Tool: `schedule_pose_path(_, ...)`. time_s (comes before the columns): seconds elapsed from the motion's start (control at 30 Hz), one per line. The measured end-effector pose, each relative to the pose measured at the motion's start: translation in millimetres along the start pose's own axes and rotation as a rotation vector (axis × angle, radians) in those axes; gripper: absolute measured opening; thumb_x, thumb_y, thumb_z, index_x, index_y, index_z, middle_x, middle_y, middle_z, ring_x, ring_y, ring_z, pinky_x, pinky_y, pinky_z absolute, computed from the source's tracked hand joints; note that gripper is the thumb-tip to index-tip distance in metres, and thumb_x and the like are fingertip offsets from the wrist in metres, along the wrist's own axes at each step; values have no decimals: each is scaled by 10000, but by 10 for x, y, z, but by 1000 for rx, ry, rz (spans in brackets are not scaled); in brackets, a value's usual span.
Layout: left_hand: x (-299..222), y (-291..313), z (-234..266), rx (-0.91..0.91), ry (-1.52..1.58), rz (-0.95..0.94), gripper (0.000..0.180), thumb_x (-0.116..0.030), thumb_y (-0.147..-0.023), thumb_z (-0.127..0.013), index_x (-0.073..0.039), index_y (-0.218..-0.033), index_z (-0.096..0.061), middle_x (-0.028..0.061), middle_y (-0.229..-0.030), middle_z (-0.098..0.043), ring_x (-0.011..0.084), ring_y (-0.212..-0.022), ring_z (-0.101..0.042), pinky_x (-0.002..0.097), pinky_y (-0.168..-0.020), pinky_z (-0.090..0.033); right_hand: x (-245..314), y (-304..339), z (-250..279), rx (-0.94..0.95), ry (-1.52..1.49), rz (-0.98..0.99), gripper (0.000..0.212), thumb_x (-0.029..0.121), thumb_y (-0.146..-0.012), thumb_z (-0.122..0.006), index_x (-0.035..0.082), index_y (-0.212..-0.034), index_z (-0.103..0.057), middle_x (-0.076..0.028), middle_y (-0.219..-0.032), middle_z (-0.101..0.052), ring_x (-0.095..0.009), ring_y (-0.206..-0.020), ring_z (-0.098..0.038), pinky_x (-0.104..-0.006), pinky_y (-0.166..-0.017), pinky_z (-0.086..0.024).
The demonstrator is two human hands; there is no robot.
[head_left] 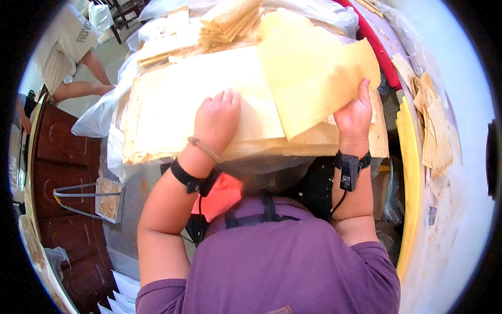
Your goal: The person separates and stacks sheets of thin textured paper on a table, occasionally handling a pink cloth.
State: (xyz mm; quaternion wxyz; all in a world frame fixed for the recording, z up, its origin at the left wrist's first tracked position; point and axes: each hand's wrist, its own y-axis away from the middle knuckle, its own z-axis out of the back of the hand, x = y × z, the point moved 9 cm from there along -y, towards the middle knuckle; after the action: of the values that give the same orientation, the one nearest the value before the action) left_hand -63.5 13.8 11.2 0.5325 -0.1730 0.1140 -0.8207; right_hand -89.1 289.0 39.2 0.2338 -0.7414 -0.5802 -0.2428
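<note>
At the centre of the frame we pressed our left hand (217, 121) flat, fingers spread, on the pale stack of thin sheets (172, 104). Right of centre, our right hand (355, 116) pinched the lower edge of the yellow top sheet (308, 68), which was lifted and folded over. The stack seemingly rested on a counter (125, 225), mostly hidden.

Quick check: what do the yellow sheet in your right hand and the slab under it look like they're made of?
Yellow sheet: probably thin, pliable wood veneer or stiff paper, matte; it curves where the right hand lifts it. Slab under the left hand: seemingly stacked pale veneer or board, with rough, crumbly edges.
</note>
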Motion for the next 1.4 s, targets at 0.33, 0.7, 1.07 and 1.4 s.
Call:
schedule_pose_path(0.33, -411, -453, 183, -64, 536, -86, 579, -366, -978, -592, -46, -1450, -493, 176, -1531, -477, 300, -1445, -423, 420, -1204, -317, 51, 15, -25, -55, 91, -4, 520, 386, -1111, -382, 63, -1516, -411, -130, -1511, -513, -317, -1383, -494, -482, -1172, -383)
schedule_pose_path(0.7, -333, -292, -347, 66, 348, -76, 667, -517, -1004, -512, -151, -1551, -405, 122, -1626, -366, 270, -1523, -299, 441, -1240, -224, 1519, -107, 336, -316, 377, 391, 508, 352, -1114, -379, 9, -1480, -454, -154, -1481, -540, -326, -1351, -525, -467, -1151, -427)
schedule_pose_path(1.07, -388, -301, -357, 45, 256, -130, 526, -485, -1025, -499, -299, -1517, -484, 141, -1617, -372, 298, -1520, -303, 459, -1223, -237, 2515, 13, 270, -385, 494, 569, 520, 355, -1121, -341, 2, -1490, -439, -173, -1505, -512, -350, -1373, -502, -495, -1156, -418)
schedule_pose_path(1.4, -216, -149, 22, 11, 1235, 107, 680, -251, -950, -709, -85, -1538, -410, 192, -1545, -468, 314, -1451, -428, 451, -1159, -378, 315, 71, -826, 529, 1059, 325, 468, 407, -1091, -456, 36, -1358, -559, -104, -1281, -674, -244, -1170, -657, -392, -1025, -516)
